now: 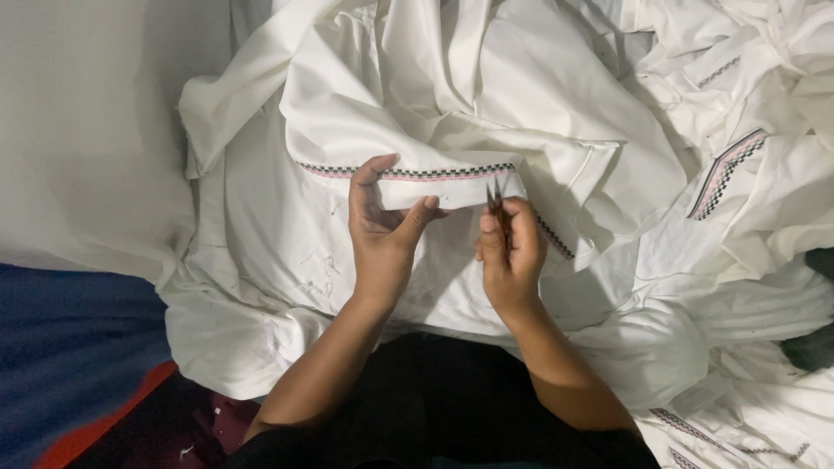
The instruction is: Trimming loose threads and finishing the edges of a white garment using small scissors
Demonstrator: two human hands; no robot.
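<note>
Head view: left hand [382, 230] pinching white garment's checkered-trim edge [417, 173]; right hand [511, 252] closed round thread snips [495, 196], tips at hem. Trimming stray threads; next cut needs taut fabric.

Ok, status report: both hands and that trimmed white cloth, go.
Left hand pinching the white garment's folded edge below its checkered trim. Right hand gripping small thread snips, tips at the fold. Loose white garments heaped all around.

One head-worn view, looking steeply down from above the person's lap; close in, forearms entering from the bottom edge; left hand [382, 227] and right hand [511, 247] mid-frame; white garment [452, 95] filling the upper frame
</note>
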